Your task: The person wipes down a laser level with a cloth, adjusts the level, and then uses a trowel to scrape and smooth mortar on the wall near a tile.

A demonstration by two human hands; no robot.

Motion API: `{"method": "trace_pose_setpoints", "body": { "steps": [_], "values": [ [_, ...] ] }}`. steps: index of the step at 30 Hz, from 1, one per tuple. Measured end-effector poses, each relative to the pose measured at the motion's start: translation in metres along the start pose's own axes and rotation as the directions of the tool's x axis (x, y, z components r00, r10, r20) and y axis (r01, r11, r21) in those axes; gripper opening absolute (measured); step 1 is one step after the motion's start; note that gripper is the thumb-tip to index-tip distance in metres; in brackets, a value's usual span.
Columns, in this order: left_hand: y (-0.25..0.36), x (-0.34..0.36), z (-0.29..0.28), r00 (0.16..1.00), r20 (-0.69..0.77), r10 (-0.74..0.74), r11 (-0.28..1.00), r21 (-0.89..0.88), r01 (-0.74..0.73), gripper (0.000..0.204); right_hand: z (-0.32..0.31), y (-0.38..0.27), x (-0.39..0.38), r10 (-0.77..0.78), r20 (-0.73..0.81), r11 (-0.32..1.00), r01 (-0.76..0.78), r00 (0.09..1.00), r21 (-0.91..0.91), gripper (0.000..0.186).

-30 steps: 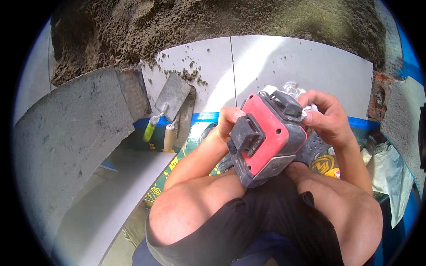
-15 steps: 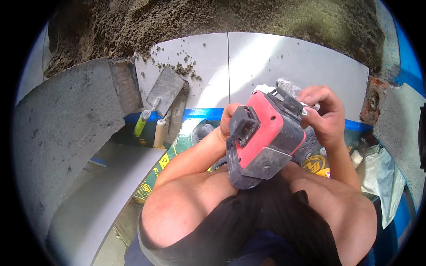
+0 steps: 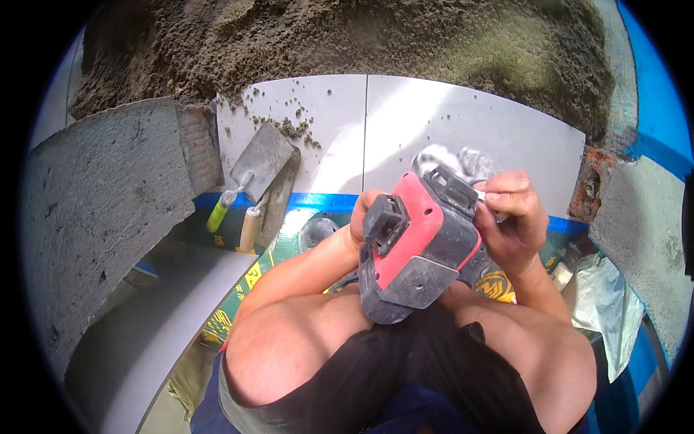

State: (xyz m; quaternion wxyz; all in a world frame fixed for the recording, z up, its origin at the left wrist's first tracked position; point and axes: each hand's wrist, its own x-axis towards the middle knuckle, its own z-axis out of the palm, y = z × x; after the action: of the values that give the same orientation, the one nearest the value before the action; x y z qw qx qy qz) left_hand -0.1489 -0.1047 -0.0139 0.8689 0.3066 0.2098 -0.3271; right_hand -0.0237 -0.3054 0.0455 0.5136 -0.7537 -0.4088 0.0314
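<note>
A red and black laser level (image 3: 423, 217), dusty on its dark parts, is held up in front of my chest. My left hand (image 3: 361, 215) is closed on its left side, the fingers partly hidden behind the housing. Close against the level's right window frame, my right hand (image 3: 515, 220) pinches a bit of white cloth between thumb and fingers. More crumpled white cloth (image 3: 473, 165) shows just beyond the level; whether it is all one piece I cannot tell.
Two pale tiles (image 3: 303, 108) lie beyond my hands, with mortar crumbs on the left one. A trowel (image 3: 264, 159) rests over a second flat tool (image 3: 278, 206) with a wooden handle. Behind is a sand-coloured mortar bed (image 3: 347, 40). A loose tile (image 3: 152, 325) leans at lower left.
The level and both hands sit slightly lower and further left in view, as does most of the scene. My right fingers have shifted a little against the level's edge.
</note>
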Motion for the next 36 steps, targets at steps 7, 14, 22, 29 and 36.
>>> {"method": "trace_pose_setpoints", "body": {
  "steps": [7, 14, 22, 29, 36],
  "values": [
    [-0.023, 0.004, -0.028, 0.957, 0.288, 0.026, 0.773, -0.613, 0.163, 0.071, -0.007, -0.008, 0.005, -0.078, 0.034, 0.993, 0.081, 0.996, -0.087, 0.036],
    [0.019, 0.0, -0.008, 0.953, 0.3, 0.04, 0.914, -0.397, 0.087, 0.068, 0.0, 0.006, -0.014, 0.006, -0.055, 0.999, -0.008, 0.998, -0.044, 0.033],
    [0.013, -0.001, -0.002, 0.975, 0.212, 0.072, 0.9, -0.435, 0.028, 0.065, 0.003, 0.001, -0.017, 0.278, -0.062, 0.961, -0.277, 0.959, 0.024, 0.032],
    [-0.013, -0.011, -0.033, 0.995, 0.043, 0.089, 0.808, -0.587, -0.047, 0.055, -0.003, -0.002, -0.012, 0.638, 0.298, 0.627, -0.704, 0.71, 0.334, 0.021],
    [0.007, -0.017, -0.018, 0.995, -0.083, 0.064, 0.876, -0.472, -0.095, 0.06, -0.006, 0.001, -0.014, 0.79, 0.205, 0.382, -0.726, 0.577, 0.571, 0.018]
  ]
}}
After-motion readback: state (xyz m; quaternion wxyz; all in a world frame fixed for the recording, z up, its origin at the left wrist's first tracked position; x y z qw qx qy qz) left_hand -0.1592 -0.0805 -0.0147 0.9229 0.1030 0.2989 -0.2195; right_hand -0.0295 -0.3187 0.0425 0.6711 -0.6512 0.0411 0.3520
